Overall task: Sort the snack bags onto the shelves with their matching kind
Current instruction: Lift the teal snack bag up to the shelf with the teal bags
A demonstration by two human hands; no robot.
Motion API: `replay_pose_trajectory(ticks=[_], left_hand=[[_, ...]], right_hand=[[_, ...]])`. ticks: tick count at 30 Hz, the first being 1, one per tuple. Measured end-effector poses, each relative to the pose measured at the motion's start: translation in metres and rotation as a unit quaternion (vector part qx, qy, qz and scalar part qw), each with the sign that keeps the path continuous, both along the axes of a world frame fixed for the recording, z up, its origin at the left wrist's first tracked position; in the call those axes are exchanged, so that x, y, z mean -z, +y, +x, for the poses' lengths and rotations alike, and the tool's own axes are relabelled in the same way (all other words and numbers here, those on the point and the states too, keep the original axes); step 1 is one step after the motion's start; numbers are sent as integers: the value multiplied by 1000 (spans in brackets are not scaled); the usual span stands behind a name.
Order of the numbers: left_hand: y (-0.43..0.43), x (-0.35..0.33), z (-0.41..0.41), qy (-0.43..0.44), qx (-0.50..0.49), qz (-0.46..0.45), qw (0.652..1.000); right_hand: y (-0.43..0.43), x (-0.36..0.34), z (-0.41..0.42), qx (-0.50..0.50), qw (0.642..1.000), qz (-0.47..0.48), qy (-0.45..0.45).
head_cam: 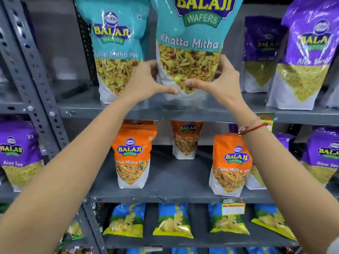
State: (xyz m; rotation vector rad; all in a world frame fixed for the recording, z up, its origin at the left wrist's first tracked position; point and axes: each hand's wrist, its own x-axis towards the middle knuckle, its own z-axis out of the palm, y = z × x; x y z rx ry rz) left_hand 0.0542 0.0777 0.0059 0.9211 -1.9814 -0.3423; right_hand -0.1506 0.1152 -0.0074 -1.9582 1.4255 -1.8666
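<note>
A teal Khatta Mitha bag [190,33] stands upright at the front of the upper grey shelf [113,111]. My left hand [146,79] grips its lower left edge and my right hand [218,79] grips its lower right edge, thumbs across the front. A matching teal Khatta Mitha Mix bag [117,52] stands just to its left, a little further back. Purple Aloo Sev bags [302,66] stand on the same shelf to the right.
Orange Tikha Mitha Mix bags [134,154] stand on the middle shelf [174,191], with purple bags [322,158] at its right. Blue chip bags [174,220] lie on the lower shelf. Another purple bag [18,154] sits in the left bay beyond the perforated upright [31,66].
</note>
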Motion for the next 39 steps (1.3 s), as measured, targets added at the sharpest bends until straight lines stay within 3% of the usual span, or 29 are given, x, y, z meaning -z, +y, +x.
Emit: replay_pose_trajectory(ticks=[10, 15, 21, 25, 31, 39], left_hand=[[-57, 19, -47, -59, -12, 89, 994], [-68, 24, -48, -63, 40, 170, 983], [-76, 34, -43, -89, 80, 220, 968], [-75, 36, -59, -101, 79, 205, 970], [-79, 42, -72, -192, 50, 204, 959], [-93, 44, -66, -154, 83, 240, 955]], right_hand=[[-50, 14, -45, 22, 995, 98, -7], [-65, 26, -59, 33, 991, 133, -1], [-76, 35, -80, 26, 969, 244, 40], [-82, 35, -95, -7, 967, 255, -5], [-87, 39, -104, -33, 965, 255, -48], [-82, 38, -102, -18, 967, 254, -29]])
